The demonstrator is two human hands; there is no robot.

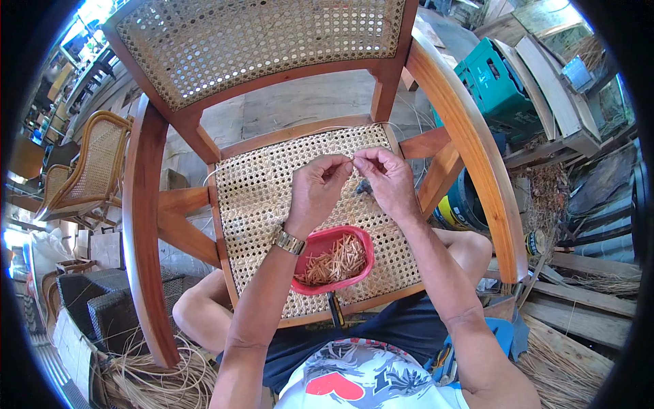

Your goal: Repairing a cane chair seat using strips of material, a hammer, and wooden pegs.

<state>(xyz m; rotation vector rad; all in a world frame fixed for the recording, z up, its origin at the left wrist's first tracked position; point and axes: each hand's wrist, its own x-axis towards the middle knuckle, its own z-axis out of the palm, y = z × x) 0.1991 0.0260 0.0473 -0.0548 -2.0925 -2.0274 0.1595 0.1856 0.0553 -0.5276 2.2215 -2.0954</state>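
Note:
Above the woven cane seat (255,198) of a wooden armchair, my left hand (317,191) and my right hand (390,180) meet thumb to forefinger. Both are closed in a pinch; whatever sits between the fingertips is too small to make out. A metal-banded watch is on my left wrist. Below the hands, a red plastic tub (368,238) full of short wooden pegs (334,262) rests on the seat. By my right hand lies a small dark grey object (365,187), partly hidden. A black and yellow tool handle (335,310) sticks out beneath the tub.
The chair's curved armrests (466,136) rise on both sides, its cane backrest (259,48) beyond. A green crate (494,85) and a dark bucket (466,204) stand to the right. Another cane chair (92,167) is at left, with coiled cane strands (160,371) on the floor.

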